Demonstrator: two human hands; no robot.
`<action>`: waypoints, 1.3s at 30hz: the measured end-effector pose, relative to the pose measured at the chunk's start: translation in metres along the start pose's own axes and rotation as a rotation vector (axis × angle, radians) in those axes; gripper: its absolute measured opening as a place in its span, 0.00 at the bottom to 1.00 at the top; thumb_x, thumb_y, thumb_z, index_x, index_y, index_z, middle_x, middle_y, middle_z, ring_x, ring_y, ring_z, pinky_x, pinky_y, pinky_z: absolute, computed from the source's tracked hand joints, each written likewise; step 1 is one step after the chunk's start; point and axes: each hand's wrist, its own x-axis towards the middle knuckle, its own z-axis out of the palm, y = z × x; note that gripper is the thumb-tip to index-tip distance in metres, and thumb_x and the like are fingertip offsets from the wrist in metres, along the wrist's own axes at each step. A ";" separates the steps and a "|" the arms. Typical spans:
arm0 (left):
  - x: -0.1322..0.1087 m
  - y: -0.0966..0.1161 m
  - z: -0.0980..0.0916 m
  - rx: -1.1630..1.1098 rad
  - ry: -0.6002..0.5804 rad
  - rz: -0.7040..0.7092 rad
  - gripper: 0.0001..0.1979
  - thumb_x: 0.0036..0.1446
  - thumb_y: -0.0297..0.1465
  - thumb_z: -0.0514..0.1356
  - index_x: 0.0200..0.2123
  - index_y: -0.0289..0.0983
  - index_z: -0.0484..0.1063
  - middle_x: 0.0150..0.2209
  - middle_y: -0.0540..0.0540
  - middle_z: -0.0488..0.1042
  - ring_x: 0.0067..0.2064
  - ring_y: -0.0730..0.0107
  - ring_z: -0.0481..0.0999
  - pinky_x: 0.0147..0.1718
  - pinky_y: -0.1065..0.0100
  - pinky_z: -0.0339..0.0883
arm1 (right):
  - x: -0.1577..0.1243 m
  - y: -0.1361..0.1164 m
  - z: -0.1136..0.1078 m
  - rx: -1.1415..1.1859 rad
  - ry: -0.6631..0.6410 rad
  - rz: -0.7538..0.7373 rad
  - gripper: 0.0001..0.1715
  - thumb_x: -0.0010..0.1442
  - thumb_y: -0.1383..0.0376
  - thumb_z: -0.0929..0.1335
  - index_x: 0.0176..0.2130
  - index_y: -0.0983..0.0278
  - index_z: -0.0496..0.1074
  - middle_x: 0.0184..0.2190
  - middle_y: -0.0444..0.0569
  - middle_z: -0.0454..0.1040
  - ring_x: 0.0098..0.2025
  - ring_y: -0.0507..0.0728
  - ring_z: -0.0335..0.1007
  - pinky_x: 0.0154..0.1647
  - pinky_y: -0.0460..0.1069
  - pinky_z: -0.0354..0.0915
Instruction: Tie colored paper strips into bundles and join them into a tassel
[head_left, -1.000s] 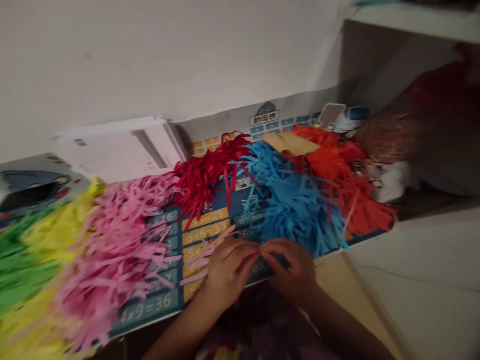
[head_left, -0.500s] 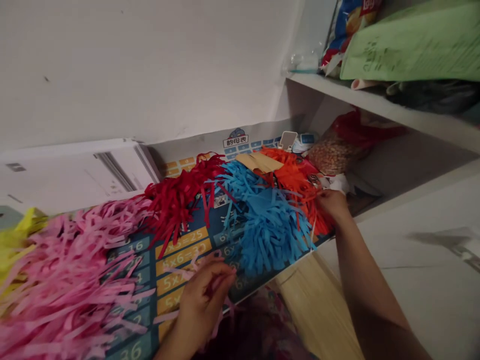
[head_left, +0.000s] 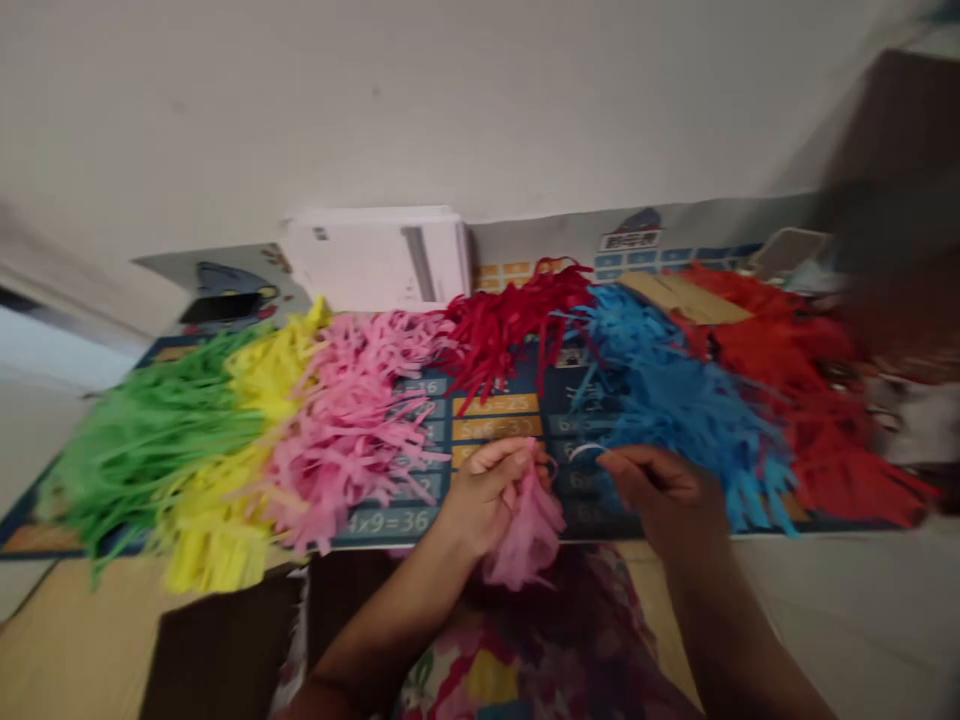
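Fingers closed, my left hand [head_left: 484,490] pinches the top of a pink paper tassel [head_left: 525,535], whose fringe hangs below over my lap. Just to its right, my right hand [head_left: 667,490] is closed on the end of a thin white strip [head_left: 589,450], perhaps string or tape. The strip curves toward the tassel, and I cannot see it touch. Behind my right hand lies a heap of blue tassels [head_left: 675,390]. Dark red tassels [head_left: 517,320] sit beyond my left hand, with pink tassels [head_left: 352,430] to the left of it.
Green tassels [head_left: 165,430] and yellow tassels [head_left: 225,500] cover the table's left end. Orange-red tassels [head_left: 825,420] lie at the right, by a tan paper piece [head_left: 686,298]. A white box [head_left: 367,260] stands against the wall. The mat [head_left: 397,522] has printed sums.
The view has swung left. My right hand has come back from beside the orange tassels and now holds a thin white strip near my left hand, which has raised the pink tassel.
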 end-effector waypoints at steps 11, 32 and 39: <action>-0.010 0.018 -0.055 -0.196 0.045 0.051 0.19 0.34 0.32 0.79 0.28 0.33 0.76 0.22 0.52 0.77 0.21 0.82 0.74 0.23 0.82 0.67 | -0.008 -0.027 0.079 -0.084 -0.110 -0.121 0.16 0.60 0.52 0.70 0.32 0.59 0.82 0.28 0.48 0.81 0.28 0.57 0.76 0.30 0.49 0.70; -0.014 0.014 -0.047 -0.150 0.119 0.257 0.19 0.33 0.36 0.78 0.25 0.33 0.75 0.20 0.53 0.74 0.18 0.85 0.63 0.19 0.80 0.55 | -0.016 -0.026 0.077 -0.388 -0.005 -0.403 0.19 0.64 0.54 0.67 0.26 0.58 0.78 0.19 0.43 0.74 0.20 0.53 0.68 0.20 0.48 0.58; -0.013 0.011 -0.044 -0.089 0.099 0.272 0.18 0.36 0.37 0.77 0.25 0.33 0.76 0.17 0.54 0.70 0.20 0.84 0.63 0.22 0.80 0.55 | -0.020 -0.033 0.069 -0.391 -0.098 -0.436 0.19 0.65 0.54 0.65 0.32 0.55 0.82 0.19 0.42 0.75 0.19 0.52 0.69 0.21 0.47 0.60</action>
